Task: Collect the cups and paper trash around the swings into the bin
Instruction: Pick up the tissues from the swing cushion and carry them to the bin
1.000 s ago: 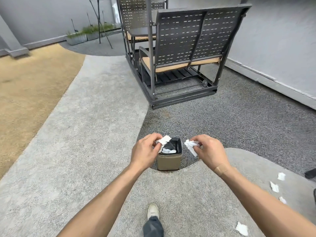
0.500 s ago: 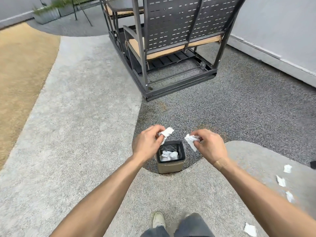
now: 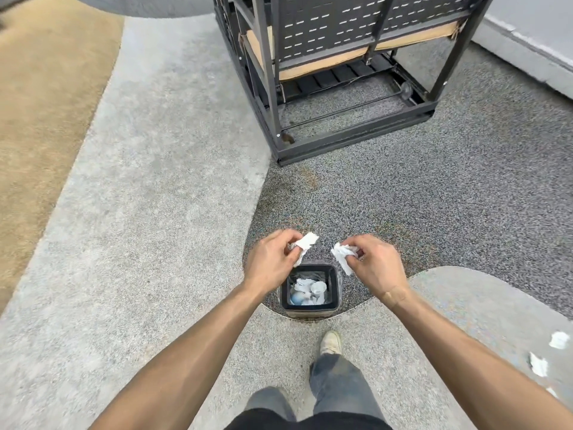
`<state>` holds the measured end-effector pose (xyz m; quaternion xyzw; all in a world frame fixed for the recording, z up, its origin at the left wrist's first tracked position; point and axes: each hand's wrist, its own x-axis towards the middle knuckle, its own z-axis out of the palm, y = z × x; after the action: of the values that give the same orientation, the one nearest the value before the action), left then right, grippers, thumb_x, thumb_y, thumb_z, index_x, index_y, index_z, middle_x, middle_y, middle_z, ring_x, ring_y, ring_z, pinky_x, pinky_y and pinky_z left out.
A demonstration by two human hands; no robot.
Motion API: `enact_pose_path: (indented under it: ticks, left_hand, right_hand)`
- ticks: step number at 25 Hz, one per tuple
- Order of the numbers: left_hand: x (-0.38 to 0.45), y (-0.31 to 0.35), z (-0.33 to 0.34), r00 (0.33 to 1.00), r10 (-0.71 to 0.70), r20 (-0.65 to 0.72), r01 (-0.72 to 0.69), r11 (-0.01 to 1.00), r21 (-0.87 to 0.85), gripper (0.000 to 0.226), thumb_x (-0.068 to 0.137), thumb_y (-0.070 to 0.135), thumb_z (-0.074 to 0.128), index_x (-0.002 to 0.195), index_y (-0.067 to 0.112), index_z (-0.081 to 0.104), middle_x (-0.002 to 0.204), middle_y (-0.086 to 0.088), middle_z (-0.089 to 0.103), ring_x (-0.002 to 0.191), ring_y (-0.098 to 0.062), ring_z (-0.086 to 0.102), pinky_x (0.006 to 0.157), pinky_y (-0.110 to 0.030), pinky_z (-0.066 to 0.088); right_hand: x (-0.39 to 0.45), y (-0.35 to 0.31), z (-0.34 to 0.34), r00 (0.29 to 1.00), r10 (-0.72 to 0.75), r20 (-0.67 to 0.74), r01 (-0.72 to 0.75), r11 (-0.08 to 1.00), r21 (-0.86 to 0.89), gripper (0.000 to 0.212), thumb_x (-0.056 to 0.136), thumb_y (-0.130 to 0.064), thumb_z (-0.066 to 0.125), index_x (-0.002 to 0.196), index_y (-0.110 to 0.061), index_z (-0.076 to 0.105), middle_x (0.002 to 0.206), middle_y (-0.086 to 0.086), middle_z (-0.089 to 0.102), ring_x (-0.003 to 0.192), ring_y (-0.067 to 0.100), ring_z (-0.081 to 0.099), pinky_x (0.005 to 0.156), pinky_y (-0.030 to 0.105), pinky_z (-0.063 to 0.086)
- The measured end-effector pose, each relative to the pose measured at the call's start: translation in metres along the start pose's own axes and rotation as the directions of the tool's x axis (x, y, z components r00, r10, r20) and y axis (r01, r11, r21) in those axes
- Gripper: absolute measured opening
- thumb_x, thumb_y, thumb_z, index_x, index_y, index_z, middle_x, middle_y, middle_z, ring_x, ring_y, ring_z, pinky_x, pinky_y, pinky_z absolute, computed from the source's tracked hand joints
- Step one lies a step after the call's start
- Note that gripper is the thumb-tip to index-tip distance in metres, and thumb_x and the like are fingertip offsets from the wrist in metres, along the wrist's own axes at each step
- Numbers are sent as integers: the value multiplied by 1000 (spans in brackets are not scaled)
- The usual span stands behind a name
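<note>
Speckled grey ground holds the small square black bin (image 3: 334,285) below me. Left hand (image 3: 273,261) and right hand (image 3: 372,264) each pinch crumpled white paper (image 3: 305,243); I should centre both over the opening before releasing.

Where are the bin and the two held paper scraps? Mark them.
bin (image 3: 336,276): head view, right rim.
left hand's paper scrap (image 3: 307,242): head view, flat white top.
right hand's paper scrap (image 3: 342,254): head view, crumpled middle.

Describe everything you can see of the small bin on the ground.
The bin is small and square, with a dark rim and inner walls and a brownish outer side. It stands upright and open on the speckled dark ground at the curved edge of the paler paving. Crumpled white paper and a white cup lie inside. Neither hand touches it.
</note>
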<state>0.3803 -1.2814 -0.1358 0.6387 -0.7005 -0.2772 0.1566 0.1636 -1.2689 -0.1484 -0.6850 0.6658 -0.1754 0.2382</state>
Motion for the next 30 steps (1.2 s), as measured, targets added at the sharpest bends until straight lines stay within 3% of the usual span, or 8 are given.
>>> enact_pose_path:
  ticks: [2,6,10,12,14,20,24,30]
  left_hand:
    - [14,-3,12,999,-39,10,38,999,16,25,95,29,58,119,30,61,117,9,63,75,-9,64,73,-28,55]
    - [38,-27,45,991,-106,81,106,994,1,24,94,31,58,118,28,61,114,8,62,82,-7,62,78,-26,50]
    - [65,-75,84,981,-152,124,154,988,-10,24,93,32,60,117,26,62,106,9,59,78,-6,59,73,-25,50]
    - [78,-104,112,974,-174,148,176,984,1,22,92,31,62,113,25,63,97,10,56,75,-5,55,65,-19,46]
    - [85,-137,144,954,-234,185,235,972,20,18,90,31,64,108,26,64,91,10,55,73,-7,53,61,-22,44]
    - [113,-221,256,897,-341,281,344,938,40,21,89,30,65,108,23,65,92,3,64,78,-17,61,67,-28,47]
    - [125,-269,337,823,-432,368,409,901,143,21,91,34,61,110,25,62,94,3,69,85,-20,64,74,-33,53]
    - [135,-304,382,770,-515,376,463,857,226,19,93,35,58,110,27,61,96,5,72,90,-21,66,74,-34,55]
  right_hand:
    - [18,9,3,999,4,44,-4,1000,-1,25,85,-17,68,109,-25,67,109,-4,68,87,7,63,86,32,54]
    - [42,33,31,987,61,146,-65,998,23,26,87,-16,66,112,-21,66,111,-3,67,87,5,59,79,19,47]
    - [61,64,86,967,144,210,-149,989,10,26,86,-17,67,112,-21,66,114,-5,63,83,3,56,79,14,43]
    - [72,86,121,955,205,213,-211,978,3,24,85,-17,69,109,-22,67,115,-7,58,80,2,54,69,4,34]
    - [79,108,160,935,268,231,-274,962,-8,23,85,-16,70,107,-22,69,114,-8,53,78,2,54,64,1,30]
    - [98,171,283,860,406,307,-401,912,-83,27,87,-17,65,114,-19,66,113,3,62,78,18,64,72,26,52]
    - [102,216,365,821,462,335,-428,887,-174,22,86,-21,63,108,-22,65,102,5,66,75,25,66,72,39,58]
    - [110,247,420,799,478,366,-426,878,-219,26,88,-25,64,113,-17,63,102,10,63,81,31,64,74,43,56]
